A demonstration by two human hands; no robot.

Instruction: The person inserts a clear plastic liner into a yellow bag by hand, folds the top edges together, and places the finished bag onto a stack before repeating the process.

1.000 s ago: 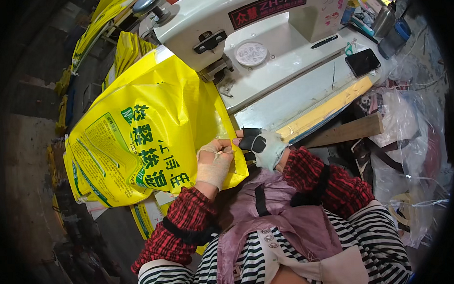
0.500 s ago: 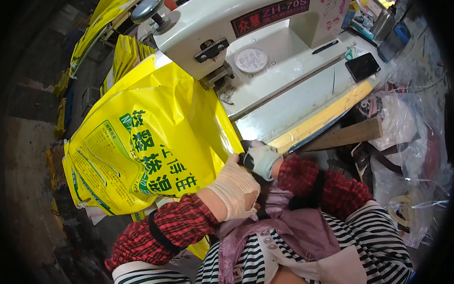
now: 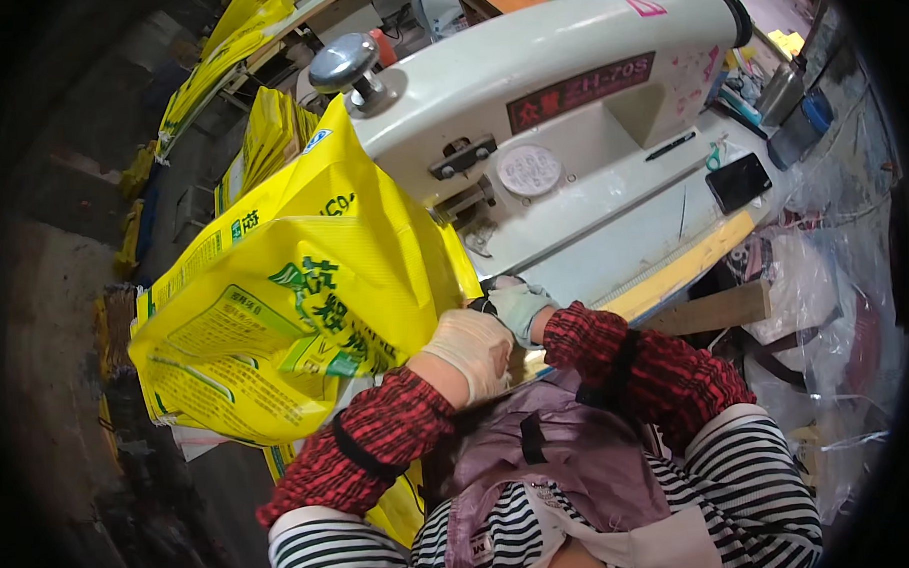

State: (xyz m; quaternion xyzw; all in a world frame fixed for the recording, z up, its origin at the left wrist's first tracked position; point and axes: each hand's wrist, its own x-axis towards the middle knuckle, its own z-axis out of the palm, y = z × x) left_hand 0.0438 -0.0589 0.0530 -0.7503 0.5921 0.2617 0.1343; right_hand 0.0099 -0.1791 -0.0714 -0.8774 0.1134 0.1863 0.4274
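A large yellow woven sack with green print stands creased and partly folded at the left, its upper part under the head of a white industrial sewing machine. My left hand, in a whitish knit glove, is closed at the sack's near right edge. Right beside it, my right hand, in a pale glove with something black about the fingers, is closed at the same edge. The hands nearly touch, and their fingertips are partly hidden. Red-and-black checked sleeves cover both forearms.
On the machine bed lie a black phone, a black pen and small green-handled scissors. A wooden bar juts out below the bed, near clear plastic wrap. More yellow sacks are stacked behind.
The sack has buckled, its upper part standing up and its printed front folding over. Both hands stay together at its edge. The whole view has shifted, showing more of the machine's top.
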